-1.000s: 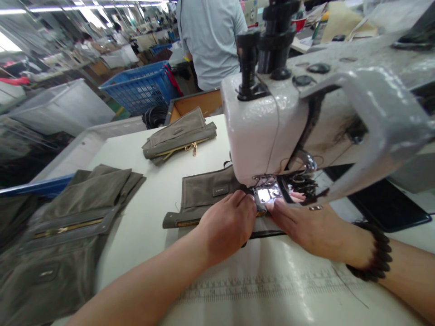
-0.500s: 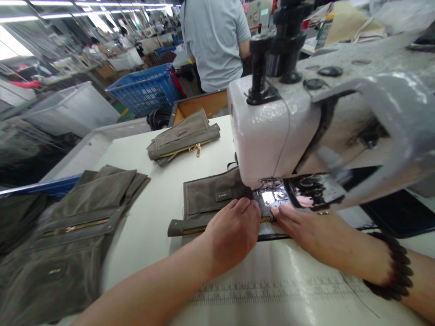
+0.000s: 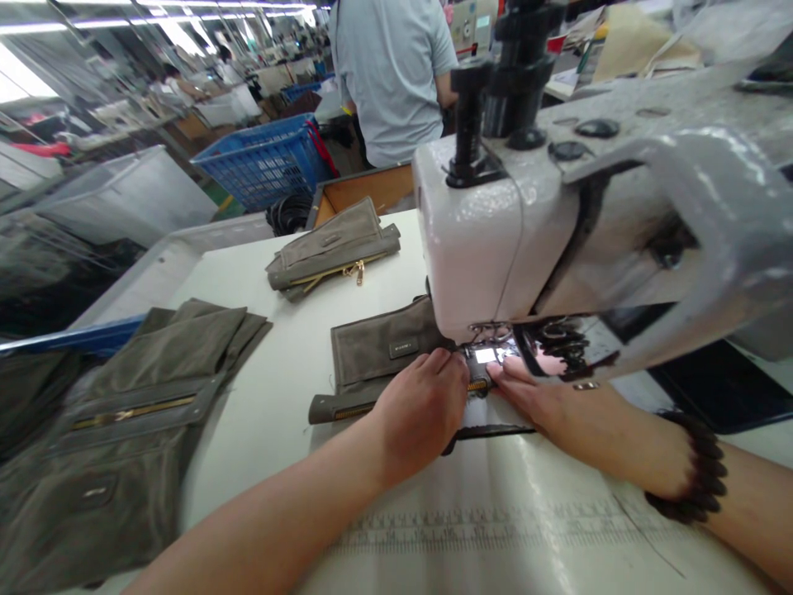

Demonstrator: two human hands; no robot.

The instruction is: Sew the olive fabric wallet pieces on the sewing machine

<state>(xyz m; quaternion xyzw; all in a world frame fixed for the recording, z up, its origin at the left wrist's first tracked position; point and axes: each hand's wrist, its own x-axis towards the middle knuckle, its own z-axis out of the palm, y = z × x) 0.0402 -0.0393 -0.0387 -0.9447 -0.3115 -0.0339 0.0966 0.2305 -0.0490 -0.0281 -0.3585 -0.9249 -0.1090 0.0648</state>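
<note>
Now | left hand (image 3: 421, 409) palm-down, pressing grey pouch (image 3: 377, 351) | right hand (image 3: 557, 405) flat beside the needle, gripping nothing

Bare forearms, no sleeves in view.
Left hand (image 3: 418, 409) unadorned; right hand (image 3: 561, 409) with a bracelet of dark round beads (image 3: 690, 475) at the wrist. No gloves, no rings visible.

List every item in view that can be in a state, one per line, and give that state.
left hand: pressed flat on the grey piece
right hand: flat on the table, fingertips at the presser foot
grey piece: lying flat, one end under the machine head
sewing machine: work light on
zipped pouch: zip shut
pile of grey pieces: lying loose, zip shut
blue basket: contents unclear
</note>
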